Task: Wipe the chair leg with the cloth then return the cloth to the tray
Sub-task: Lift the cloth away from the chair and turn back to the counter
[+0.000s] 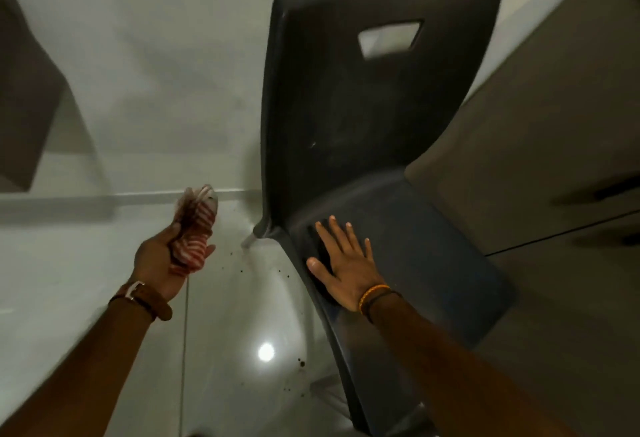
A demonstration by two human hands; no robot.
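Note:
A dark plastic chair (363,118) with a cut-out in its backrest stands on the pale floor, seen from above and tilted in the view. My right hand (341,260) lies flat on the left part of the seat, fingers spread. My left hand (162,260) is raised left of the chair, shut on a bunched red-and-white striped cloth (195,232). A light metal chair leg (250,239) shows just under the seat's back left corner, right of the cloth. No tray is in view.
A grey-brown table or cabinet (540,146) fills the right side and overlaps the chair seat. A dark slab (24,97) sits at the upper left against the white wall. The glossy floor (242,315) shows dark specks and a lamp's reflection.

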